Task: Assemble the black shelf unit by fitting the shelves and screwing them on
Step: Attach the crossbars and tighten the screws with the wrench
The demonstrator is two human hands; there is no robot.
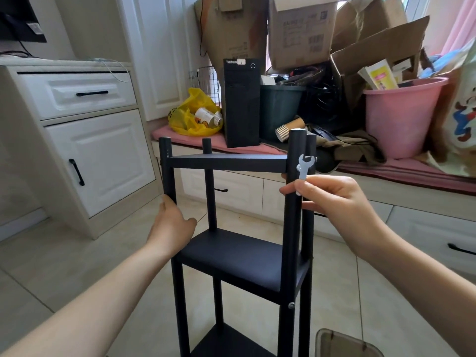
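The black shelf unit [239, 258] stands upright on the tiled floor in front of me, with three shelves seen between its round posts. The top shelf [226, 163] sits near the post tops. My left hand [171, 225] grips the front left post below that shelf. My right hand [332, 202] pinches a small flat silver wrench [304, 167], whose upper jaw lies by the front right post at the top shelf's corner. A silver screw head [291, 305] shows on the front right post under the middle shelf.
A raised ledge with a pink mat [386, 166] runs behind the unit, crowded with a black computer tower [240, 104], a yellow bag [193, 114], a pink bucket [401, 117] and cardboard boxes [301, 32]. White cabinets [85, 140] stand at left. A translucent container [345, 343] sits at bottom right.
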